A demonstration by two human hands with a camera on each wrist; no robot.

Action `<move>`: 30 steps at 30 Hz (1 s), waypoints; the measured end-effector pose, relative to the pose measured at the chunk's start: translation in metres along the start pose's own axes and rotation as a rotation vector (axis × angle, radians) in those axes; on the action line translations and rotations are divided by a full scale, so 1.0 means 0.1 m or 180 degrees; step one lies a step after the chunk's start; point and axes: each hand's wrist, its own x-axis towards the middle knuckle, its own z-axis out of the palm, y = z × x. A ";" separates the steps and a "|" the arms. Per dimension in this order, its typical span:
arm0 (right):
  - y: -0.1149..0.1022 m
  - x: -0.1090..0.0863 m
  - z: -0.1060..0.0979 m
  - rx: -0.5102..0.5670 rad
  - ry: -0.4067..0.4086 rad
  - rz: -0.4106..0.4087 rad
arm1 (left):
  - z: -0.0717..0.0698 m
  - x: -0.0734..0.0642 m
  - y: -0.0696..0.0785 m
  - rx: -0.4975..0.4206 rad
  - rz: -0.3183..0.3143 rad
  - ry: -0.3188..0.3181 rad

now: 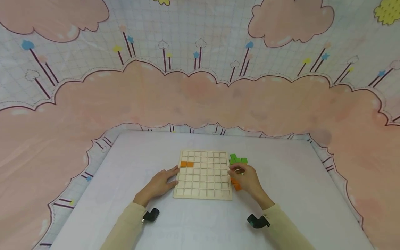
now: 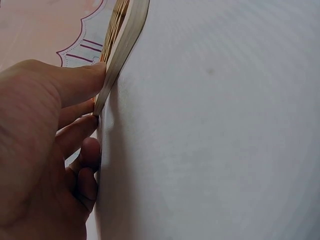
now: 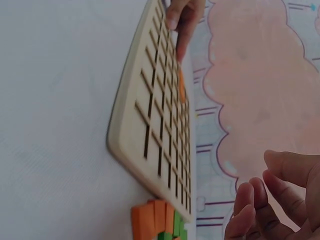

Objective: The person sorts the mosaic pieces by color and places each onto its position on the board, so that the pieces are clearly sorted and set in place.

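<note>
Pale sleeves (image 1: 126,222) reach in from the near side of the head view, each with a dark device (image 1: 151,215) at the wrist. Past them, a wooden grid board (image 1: 204,184) lies flat on the white counter (image 1: 131,166). Two orange tiles (image 1: 187,164) sit side by side in the board's cells at its left edge, toward the far end. Along that edge rests the left hand (image 1: 157,184), its fingers extended and touching the rim, released rather than clenched. Beside the right edge is the right hand (image 1: 248,177), fingers loosely bent; green pieces (image 1: 235,159) lie just beyond it, and orange pieces (image 1: 236,185) lie partly under it, near the board.

From the left wrist, the hand's thumb meets the board's rim, two fingers touch the edge lower down, and the others are bent.

From the right wrist, the right hand's fingers appear released and curved, well apart from the board. Orange and green pieces cluster by the board's corner, and the left hand touches the opposite side.
</note>
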 end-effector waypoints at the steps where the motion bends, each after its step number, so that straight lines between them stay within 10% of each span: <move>1: 0.03 -0.01 -0.02 -0.0022 0.0010 0.0001 | -0.01 0.00 0.00 0.0005 -0.0005 -0.0006; 30: 0.47 -0.16 -0.18 -0.0465 -0.0488 0.0456 | -0.01 0.01 0.01 0.0055 0.0047 -0.0013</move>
